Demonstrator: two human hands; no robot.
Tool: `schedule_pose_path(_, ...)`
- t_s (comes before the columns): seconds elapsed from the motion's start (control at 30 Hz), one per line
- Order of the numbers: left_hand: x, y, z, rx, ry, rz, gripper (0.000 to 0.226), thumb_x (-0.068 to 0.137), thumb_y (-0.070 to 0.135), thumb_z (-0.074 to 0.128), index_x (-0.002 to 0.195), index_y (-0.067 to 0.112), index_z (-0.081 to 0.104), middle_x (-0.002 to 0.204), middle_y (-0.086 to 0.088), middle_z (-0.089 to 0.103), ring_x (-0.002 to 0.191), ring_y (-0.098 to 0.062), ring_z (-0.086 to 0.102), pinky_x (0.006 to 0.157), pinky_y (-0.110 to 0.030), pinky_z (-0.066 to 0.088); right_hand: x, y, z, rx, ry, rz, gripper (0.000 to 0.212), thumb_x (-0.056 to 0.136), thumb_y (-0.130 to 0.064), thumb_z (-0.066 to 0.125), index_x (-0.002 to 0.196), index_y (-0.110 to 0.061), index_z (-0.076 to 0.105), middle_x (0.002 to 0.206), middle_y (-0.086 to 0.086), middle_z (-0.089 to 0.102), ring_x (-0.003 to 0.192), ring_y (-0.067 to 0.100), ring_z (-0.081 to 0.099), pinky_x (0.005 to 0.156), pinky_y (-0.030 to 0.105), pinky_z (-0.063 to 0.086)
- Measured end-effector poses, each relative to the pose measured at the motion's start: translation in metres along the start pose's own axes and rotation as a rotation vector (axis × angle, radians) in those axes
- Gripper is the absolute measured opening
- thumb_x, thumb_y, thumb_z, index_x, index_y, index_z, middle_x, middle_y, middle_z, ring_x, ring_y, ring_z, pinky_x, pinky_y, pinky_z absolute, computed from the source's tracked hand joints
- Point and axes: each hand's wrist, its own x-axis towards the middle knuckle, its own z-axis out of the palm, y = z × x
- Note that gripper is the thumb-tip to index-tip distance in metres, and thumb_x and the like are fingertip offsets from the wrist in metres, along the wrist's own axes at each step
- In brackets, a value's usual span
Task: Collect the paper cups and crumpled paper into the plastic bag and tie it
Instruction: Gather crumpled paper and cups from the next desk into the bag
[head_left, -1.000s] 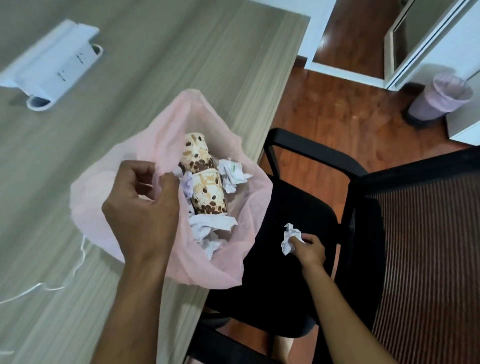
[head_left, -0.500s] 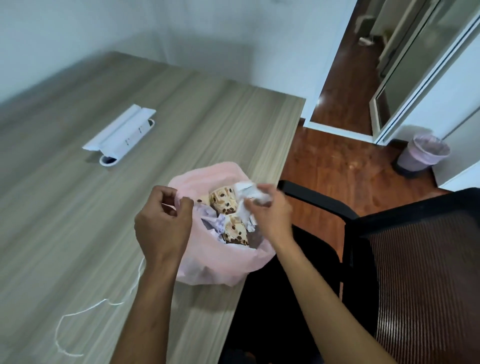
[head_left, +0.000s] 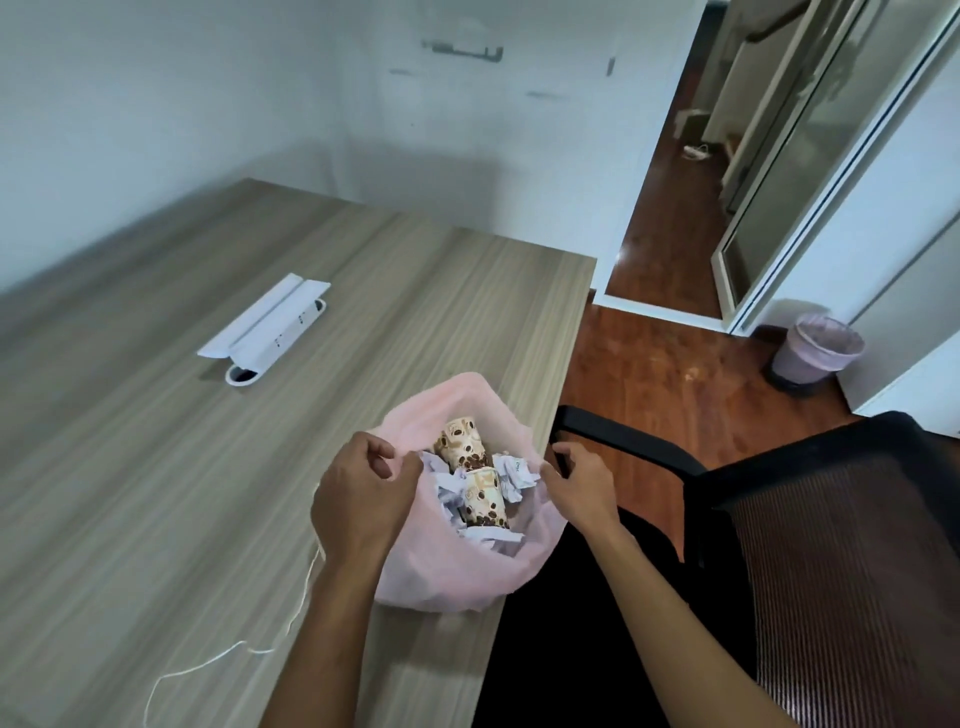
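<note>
Wood-grain desk (head_left: 156, 493) fills most of the view, set against a white wall, with red-brown floor off to the right and a black mesh office chair (head_left: 831, 545) pulled up at the desk's edge. One pink plastic bag (head_left: 467, 577) sits at the near right corner of the desk, mouth open. Inside I count two paper cups with a brown bean print: the far cup (head_left: 462, 444) and the near cup (head_left: 485, 501), lying roughly end to end. Around them are several wads of crumpled white paper (head_left: 511, 473), at least three or four, hard to count exactly since they overlap.

Left hand (head_left: 358, 499) has its fingers curled, pinching the left side of the bag's rim. Right hand (head_left: 582, 486) grips the right side of the rim the same way.

Other stuff: one white pop-up socket box (head_left: 270, 327) mid-desk with its lid up, one thin white string (head_left: 228, 649) trailing over the near desk, and one small bin (head_left: 815, 351) with a pale pink liner on the floor far right.
</note>
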Motion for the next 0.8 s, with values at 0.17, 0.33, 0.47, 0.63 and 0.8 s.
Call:
schedule_pose_path(0.17,-0.003,0.009,0.009,0.058,-0.031,0.072,0.045,0.068,0.049,0.078,0.095,0.023,0.055,0.094,0.006,0.056,0.088,-0.02,0.059,0.069,-0.034,0.046,-0.006,0.019,-0.01,0.001,-0.026,0.028,0.042,0.088,-0.032,0.062,0.128,-0.019,0.061,0.129,0.005,0.062,0.121,0.023,0.056,0.099,0.032,0.045)
schedule_pose_path(0.33,-0.007,0.033,0.018,0.092,0.012,0.141,0.077,0.067,0.043,0.083,0.126,0.007,0.051,0.128,-0.014,0.05,0.118,-0.036,0.049,0.093,-0.048,0.044,-0.005,0.025,-0.039,-0.036,0.023,0.045,0.04,0.087,-0.04,0.061,0.121,-0.022,0.064,0.124,0.002,0.065,0.117,0.024,0.059,0.095,0.034,0.047)
schedule_pose_path(0.47,-0.013,0.057,0.033,0.111,-0.068,0.272,0.072,0.073,0.045,0.077,0.13,0.007,0.053,0.135,-0.012,0.051,0.131,-0.032,0.043,0.105,-0.052,0.039,0.001,0.034,-0.082,-0.1,0.004,0.054,0.044,0.086,-0.048,0.054,0.121,-0.023,0.061,0.114,0.005,0.064,0.108,0.03,0.059,0.085,0.038,0.052)
schedule_pose_path(0.63,-0.045,0.101,0.064,0.109,-0.261,0.343,0.066,0.083,0.049,0.067,0.136,0.012,0.053,0.149,-0.002,0.046,0.144,-0.02,0.031,0.116,-0.042,0.029,0.004,0.05,-0.158,-0.104,0.018,0.029,0.038,0.089,-0.05,0.054,0.118,-0.024,0.06,0.119,0.002,0.06,0.115,0.028,0.053,0.091,0.038,0.048)
schedule_pose_path(0.8,-0.104,0.158,0.101,0.009,-0.424,0.38,0.07,0.08,0.06,0.067,0.132,0.014,0.057,0.138,0.001,0.055,0.132,-0.017,0.047,0.11,-0.034,0.037,-0.009,0.079,-0.236,-0.115,0.202,-0.006,0.039,0.087,-0.048,0.056,0.116,-0.023,0.063,0.124,0.003,0.061,0.12,0.027,0.051,0.098,0.04,0.048)
